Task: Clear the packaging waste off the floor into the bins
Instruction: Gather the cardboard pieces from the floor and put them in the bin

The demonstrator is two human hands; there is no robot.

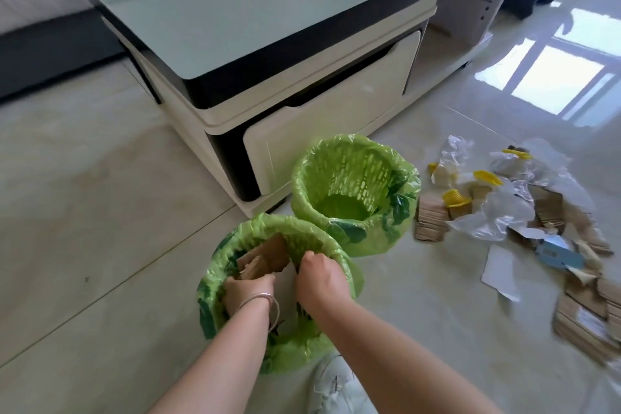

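Head view, taking the near bin [268,353] as the landmark: it stands on the pale tiled floor [84,212] at the person's feet, lined with a green bag. Touching its far right rim is a second bin [353,191] with the same green liner, nothing visible inside. Just beyond that one stands a low table [255,44] with a glass top and a cream drawer front. Well to the right of the near bin lies the packaging waste [504,212]: crumpled clear plastic, yellow plastic bits, torn cardboard strips, a white sheet and a blue tag, spread across the floor. A pale shoe [336,386] shows just below the bin, between the forearms.

Both hands reach down into the near bin. The left hand [247,289], a bangle on its wrist, curls its fingers round brown cardboard pieces [265,257] that stand up inside the bin. The right hand [319,281] is curled, knuckles up, at the bin's right inner side; whether it grips cardboard or liner cannot be told.
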